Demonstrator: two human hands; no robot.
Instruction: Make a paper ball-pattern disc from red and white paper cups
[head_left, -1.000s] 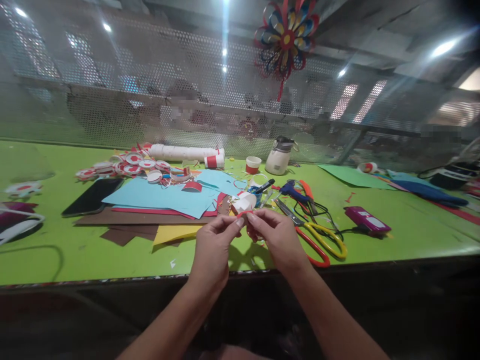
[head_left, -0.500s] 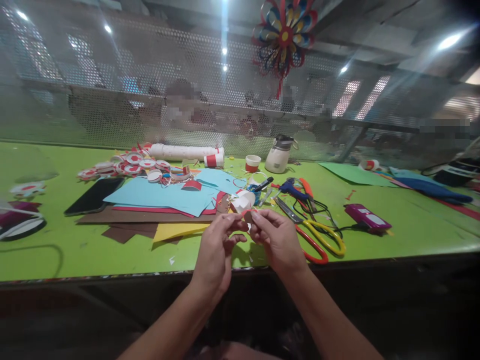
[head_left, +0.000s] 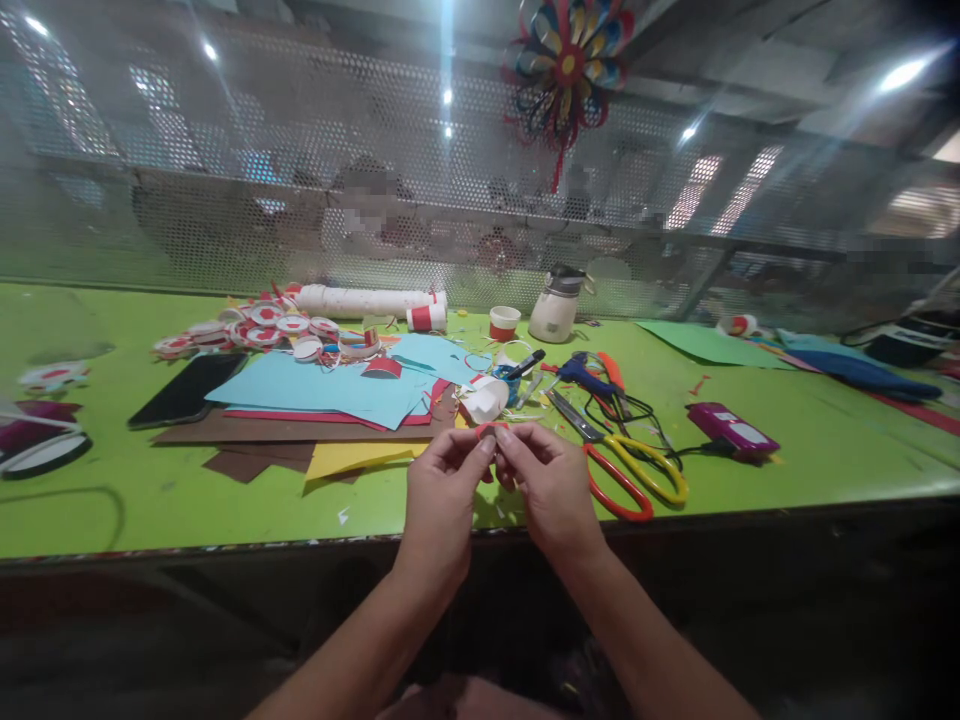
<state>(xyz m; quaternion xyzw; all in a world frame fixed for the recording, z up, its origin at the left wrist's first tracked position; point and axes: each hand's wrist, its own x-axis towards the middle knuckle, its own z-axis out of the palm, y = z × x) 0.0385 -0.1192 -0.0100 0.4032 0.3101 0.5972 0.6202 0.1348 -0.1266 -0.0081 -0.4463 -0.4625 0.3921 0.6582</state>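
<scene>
Between the fingertips of both hands is a small red piece (head_left: 493, 430), probably paper, mostly covered by the thumbs. My left hand (head_left: 448, 480) pinches its left side, and my right hand (head_left: 546, 480) pinches the right side. Just beyond the fingers lies a white paper cup piece (head_left: 484, 398). Scissors (head_left: 622, 450) with one red and one yellow handle rest beside my right hand, blades pointing away. To the left of my left hand are a yellow sheet (head_left: 360, 462), brown sheets (head_left: 277, 430) and light blue sheets (head_left: 315, 388).
A heap of red-and-white paper discs (head_left: 262, 325) and a black phone (head_left: 187, 390) lie left. Behind stand a long white stack of cups (head_left: 360, 302), a small cup (head_left: 505, 323) and a bottle (head_left: 556, 308). A blue glue gun (head_left: 589, 372) and purple device (head_left: 733, 432) lie right.
My left hand has closed in, its thumb and fingers now pinching the red piece alongside my right hand. Earlier its fingers were looser and more apart.
</scene>
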